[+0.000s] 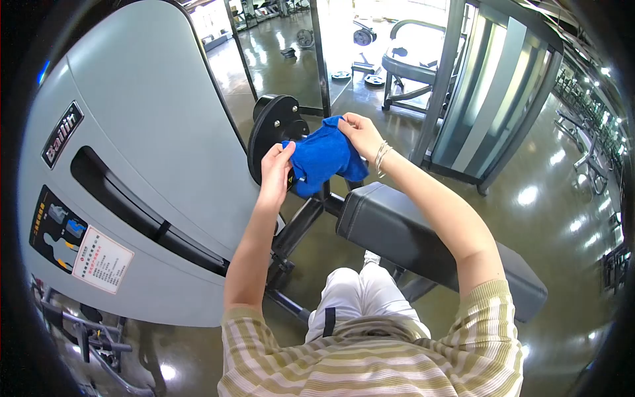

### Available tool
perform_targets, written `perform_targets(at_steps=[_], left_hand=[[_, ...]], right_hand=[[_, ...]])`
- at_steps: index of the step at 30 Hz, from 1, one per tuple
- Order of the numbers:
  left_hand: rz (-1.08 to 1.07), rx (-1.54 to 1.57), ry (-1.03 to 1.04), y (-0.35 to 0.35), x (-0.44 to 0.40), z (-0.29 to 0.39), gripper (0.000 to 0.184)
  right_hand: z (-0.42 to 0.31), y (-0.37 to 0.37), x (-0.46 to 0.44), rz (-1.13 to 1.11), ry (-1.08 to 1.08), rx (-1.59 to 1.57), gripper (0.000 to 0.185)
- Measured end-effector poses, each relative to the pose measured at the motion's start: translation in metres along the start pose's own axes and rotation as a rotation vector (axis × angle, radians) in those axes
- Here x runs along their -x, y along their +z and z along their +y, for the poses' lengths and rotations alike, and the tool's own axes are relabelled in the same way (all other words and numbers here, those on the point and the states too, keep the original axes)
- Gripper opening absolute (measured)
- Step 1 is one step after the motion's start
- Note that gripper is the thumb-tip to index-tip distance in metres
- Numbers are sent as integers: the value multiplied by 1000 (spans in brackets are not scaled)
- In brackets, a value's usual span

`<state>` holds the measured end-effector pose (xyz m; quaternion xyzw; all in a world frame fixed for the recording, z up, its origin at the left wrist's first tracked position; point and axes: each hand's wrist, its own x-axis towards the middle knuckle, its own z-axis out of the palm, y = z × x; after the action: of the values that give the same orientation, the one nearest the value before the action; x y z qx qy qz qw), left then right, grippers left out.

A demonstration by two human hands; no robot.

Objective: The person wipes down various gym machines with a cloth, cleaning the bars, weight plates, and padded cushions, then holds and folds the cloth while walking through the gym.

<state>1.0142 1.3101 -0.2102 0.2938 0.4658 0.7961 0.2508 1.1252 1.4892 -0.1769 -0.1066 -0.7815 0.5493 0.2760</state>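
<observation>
A blue cloth (324,157) is stretched between my two hands in front of a gym machine. My left hand (275,169) pinches its left edge between thumb and fingers. At the upper right corner, my right hand (361,135) grips the cloth, with bracelets around that wrist. Behind the cloth is the machine's round black disc (272,126), partly hidden by the cloth and my left hand. Below and to the right lies a dark padded bench (403,221).
A large grey machine housing (145,132) with labels rises close on the left. Metal frame legs (297,228) stand on the shiny floor under the cloth. Another machine with a tall panel (493,99) is at the right, and a mirror (281,53) stands behind.
</observation>
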Motion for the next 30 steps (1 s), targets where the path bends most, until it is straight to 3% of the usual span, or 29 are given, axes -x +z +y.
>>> perform_targets(at_steps=[2, 9, 11, 13, 15, 16, 17, 19, 20, 24, 28, 30], left_hand=[[-61, -113, -40, -24, -11, -3, 15], [-123, -283, -33, 31, -5, 28, 15], [-275, -423, 159, 41, -15, 30, 21], [-238, -574, 266, 45, -30, 24, 19], [-25, -710, 363, 59, -31, 30, 16], [-40, -773, 296, 59, -35, 36, 15], [-45, -773, 297, 60, -37, 34, 15], [-19, -436, 175, 61, -40, 29, 15], [16, -389, 131, 64, -38, 29, 13], [19, -417, -54, 53, -43, 29, 17], [-5, -566, 10, 51, -44, 33, 23], [-8, -633, 151, 52, -45, 37, 30]], right_hand=[[-7, -3, 0, 60, -58, 19, 25], [-34, -12, -10, -58, -58, -50, 24], [-46, -15, -13, -153, -106, -23, 23], [-48, -19, -20, -168, -119, 5, 24], [-51, -24, -23, -164, -134, 66, 26], [-62, -28, -17, -170, -71, 31, 22], [-59, -32, -19, -165, -72, 30, 22], [-55, -39, -22, -130, -39, 30, 18], [-55, -44, -20, -176, 14, 26, 26], [-45, -54, -10, -251, 96, 87, 39], [-11, -56, -9, -196, -52, 346, 34], [-2, -57, -9, -237, 20, 397, 29]])
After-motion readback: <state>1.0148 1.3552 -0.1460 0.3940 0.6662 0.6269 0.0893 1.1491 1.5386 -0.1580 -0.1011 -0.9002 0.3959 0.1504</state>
